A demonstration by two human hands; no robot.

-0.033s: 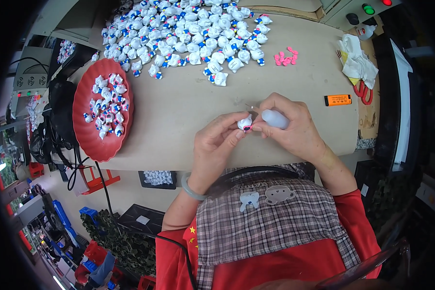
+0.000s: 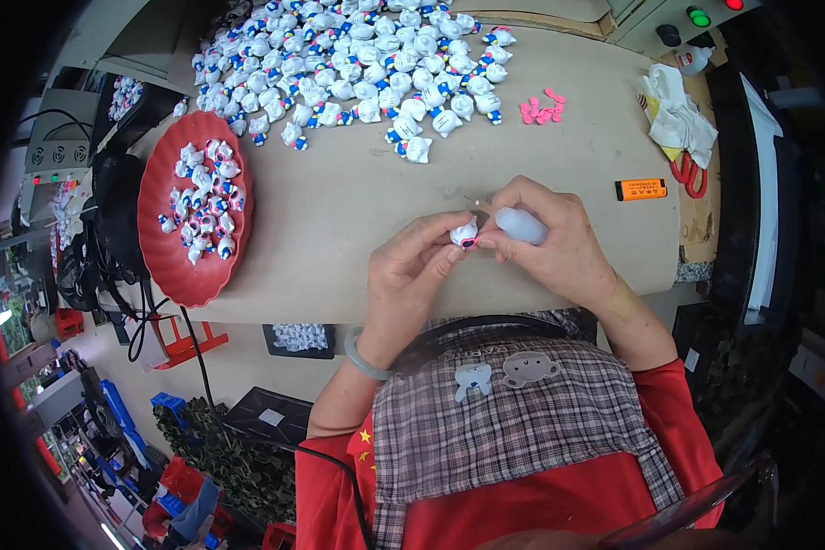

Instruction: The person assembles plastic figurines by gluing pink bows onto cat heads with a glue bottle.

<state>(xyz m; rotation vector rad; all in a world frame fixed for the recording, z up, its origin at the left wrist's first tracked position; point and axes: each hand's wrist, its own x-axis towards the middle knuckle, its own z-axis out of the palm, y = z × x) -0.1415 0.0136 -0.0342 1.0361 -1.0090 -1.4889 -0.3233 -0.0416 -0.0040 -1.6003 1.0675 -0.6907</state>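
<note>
**Gluing a pink piece onto a figure**

My left hand (image 2: 412, 275) pinches a small white figure (image 2: 465, 233) between thumb and fingertips, just over the near edge of the table (image 2: 339, 247). My right hand (image 2: 550, 243) is closed around a small white bottle (image 2: 521, 225), its thin nozzle pointing to ten o'clock past the figure, while the fingertips press a pink bit against the figure's lower side. Both hands meet at the figure, touching.

I judge this to be the fixing step: the pink part is being seated on the figure, with the bottle kept ready in the same hand. The next move calls for a steady pinch and a small, exact push, so the pink part sits straight and nothing smears.

My forearms come in from six o'clock, wrists bent inward, the left wrist wearing a pale bangle (image 2: 365, 359).

At twelve o'clock from my hands lies a heap of figures (image 2: 357, 64); at ten o'clock a red plate (image 2: 160, 266) holds more. Loose pink pieces (image 2: 541, 108) lie at one o'clock, an orange lighter (image 2: 641, 189) at two o'clock.
</note>
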